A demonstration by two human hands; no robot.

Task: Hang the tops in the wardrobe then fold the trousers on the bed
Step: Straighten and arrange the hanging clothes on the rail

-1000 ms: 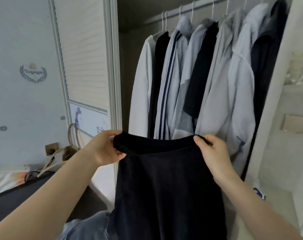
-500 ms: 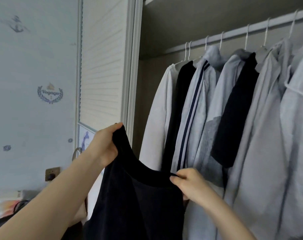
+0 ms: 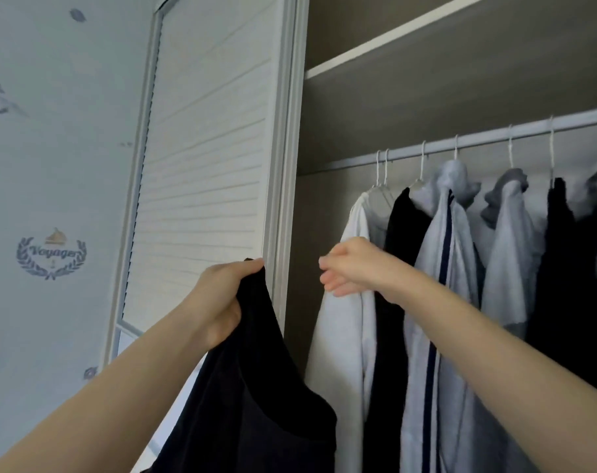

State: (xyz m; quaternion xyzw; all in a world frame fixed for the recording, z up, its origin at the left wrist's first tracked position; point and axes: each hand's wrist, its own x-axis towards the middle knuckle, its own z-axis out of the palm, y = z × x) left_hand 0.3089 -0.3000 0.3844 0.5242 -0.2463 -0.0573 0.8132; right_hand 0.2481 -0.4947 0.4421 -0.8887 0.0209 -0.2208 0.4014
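My left hand (image 3: 223, 295) grips the top edge of a black garment (image 3: 256, 404), which hangs down from it in front of the wardrobe's left side. My right hand (image 3: 350, 266) is raised with fingers loosely spread and holds nothing. It hovers in front of the white shirt (image 3: 345, 336) at the left end of the hanging row. Several tops hang on white hangers from the white rail (image 3: 474, 139): a black one (image 3: 401, 227), a light one with a navy stripe (image 3: 444, 268), grey ones and dark ones further right.
A white louvred sliding door (image 3: 205, 165) stands left of the open wardrobe bay. A shelf (image 3: 375, 52) runs above the rail. The rail is bare left of the first hangers (image 3: 380, 165). Pale wallpaper with a "Voyager" emblem (image 3: 51, 256) covers the wall at left.
My right hand has let go of the black garment and risen toward the white shirt. My left hand keeps its hold and has lifted the garment. The view has tilted upward.
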